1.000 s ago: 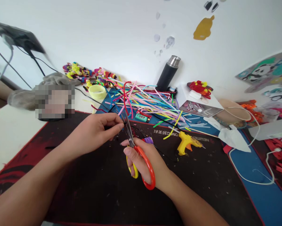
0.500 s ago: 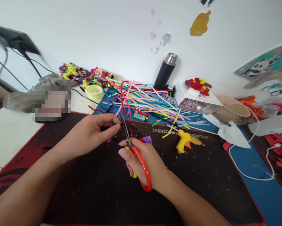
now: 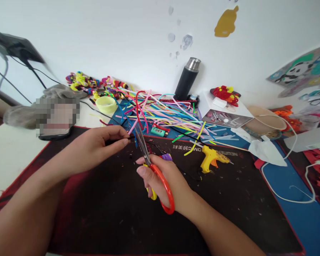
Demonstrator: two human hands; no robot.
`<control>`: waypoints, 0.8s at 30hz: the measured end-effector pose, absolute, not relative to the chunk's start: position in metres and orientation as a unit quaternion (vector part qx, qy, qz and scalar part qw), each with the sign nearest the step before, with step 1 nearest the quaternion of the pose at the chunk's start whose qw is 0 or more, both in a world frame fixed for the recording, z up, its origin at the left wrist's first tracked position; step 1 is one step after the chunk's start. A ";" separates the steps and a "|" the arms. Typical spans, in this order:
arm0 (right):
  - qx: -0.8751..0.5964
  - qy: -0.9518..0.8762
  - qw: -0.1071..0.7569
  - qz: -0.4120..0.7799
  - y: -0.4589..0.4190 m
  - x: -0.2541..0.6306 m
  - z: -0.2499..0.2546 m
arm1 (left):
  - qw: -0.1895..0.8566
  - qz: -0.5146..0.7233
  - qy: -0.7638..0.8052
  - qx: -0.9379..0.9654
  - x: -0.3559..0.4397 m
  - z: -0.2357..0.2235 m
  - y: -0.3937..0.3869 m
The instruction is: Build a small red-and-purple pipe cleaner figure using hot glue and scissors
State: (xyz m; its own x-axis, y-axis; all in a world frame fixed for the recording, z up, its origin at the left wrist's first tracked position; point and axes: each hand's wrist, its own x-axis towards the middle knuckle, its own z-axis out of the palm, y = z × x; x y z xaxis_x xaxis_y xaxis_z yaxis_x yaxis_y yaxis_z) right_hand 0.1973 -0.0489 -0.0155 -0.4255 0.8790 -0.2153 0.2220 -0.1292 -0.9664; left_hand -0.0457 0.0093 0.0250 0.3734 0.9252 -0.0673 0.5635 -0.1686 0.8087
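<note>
My left hand (image 3: 97,147) pinches a thin black pipe cleaner (image 3: 116,141) between thumb and fingers above the dark desk mat (image 3: 101,213). My right hand (image 3: 163,183) grips scissors (image 3: 154,174) with one red and one yellow handle loop. Their blades point up and away, tips just right of my left fingertips, beside the black strand. A small purple coiled piece (image 3: 166,156) lies just behind my right hand.
A heap of coloured pipe cleaners (image 3: 165,113) lies behind my hands. A yellow glue gun (image 3: 211,157), a black flask (image 3: 186,80), a green tape roll (image 3: 106,104), a white cable (image 3: 285,192), finished craft figures (image 3: 93,83) and a grey cloth (image 3: 58,94) surround the mat.
My left hand has slid slightly left and away from the scissors. The blades now stand a little apart from the fingertips; my right hand has barely moved.
</note>
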 end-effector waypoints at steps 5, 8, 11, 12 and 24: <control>-0.445 -0.540 0.326 0.635 -0.044 0.199 -0.018 | 0.356 0.137 0.520 0.764 -0.053 0.024 0.015; -0.413 -0.513 0.357 0.662 -0.043 0.199 -0.018 | 0.331 0.069 0.511 0.790 -0.051 0.017 0.018; -0.407 -0.512 0.358 0.666 -0.042 0.199 -0.016 | 0.302 0.057 0.506 0.806 -0.046 0.010 0.018; -0.409 -0.514 0.356 0.665 -0.042 0.199 -0.015 | 0.298 0.053 0.504 0.809 -0.044 0.009 0.018; -0.402 -0.536 0.342 0.659 -0.043 0.199 -0.017 | 0.261 0.015 0.495 0.829 -0.038 -0.002 0.017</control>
